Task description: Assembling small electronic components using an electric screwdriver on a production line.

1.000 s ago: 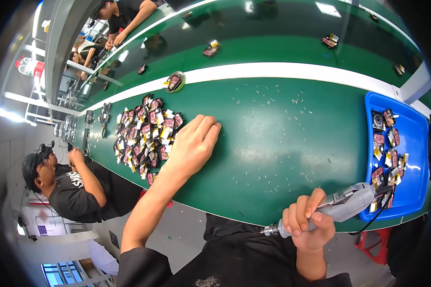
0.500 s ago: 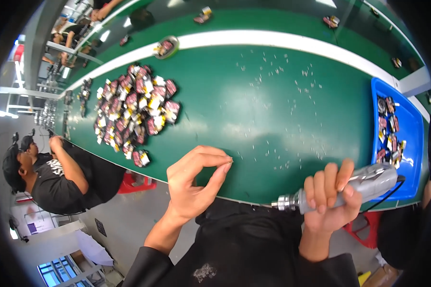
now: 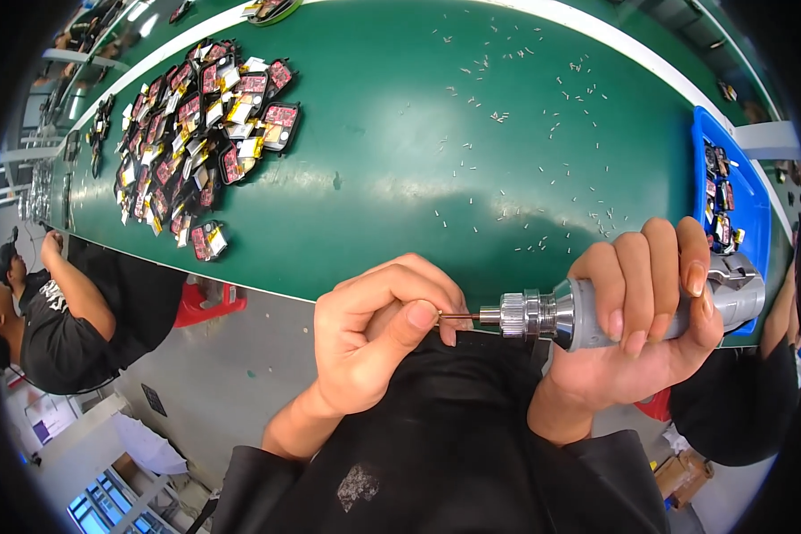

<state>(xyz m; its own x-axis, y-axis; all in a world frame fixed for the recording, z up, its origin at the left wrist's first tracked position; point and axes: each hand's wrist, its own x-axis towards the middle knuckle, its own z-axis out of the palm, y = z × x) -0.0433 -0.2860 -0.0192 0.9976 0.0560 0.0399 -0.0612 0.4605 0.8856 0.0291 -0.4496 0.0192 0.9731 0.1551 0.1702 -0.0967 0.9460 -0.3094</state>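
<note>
My right hand (image 3: 632, 320) is wrapped round a grey electric screwdriver (image 3: 562, 311), held level with its silver chuck pointing left. A thin copper-coloured bit (image 3: 459, 316) sticks out of the chuck. My left hand (image 3: 374, 334) is closed in a pinch at the bit's tip, thumb against forefinger. A tiny metal piece, probably a screw, shows at those fingertips; it is too small to be certain. Both hands are just above the near edge of the green table (image 3: 365, 222). Small pale screw-like pieces (image 3: 498, 116) lie scattered beyond them.
At the left is a heap of small black-cased devices (image 3: 187, 133) with red boards; one device (image 3: 209, 241) lies by the near edge. A blue tray (image 3: 758, 191) holds several more at the right. A round dish (image 3: 274, 12) sits far back. A co-worker (image 3: 58, 329) sits at left.
My right hand has raised the screwdriver and turned it level. My left hand's pinch has met the bit's tip. The view has shifted, so the heap appears higher and further left.
</note>
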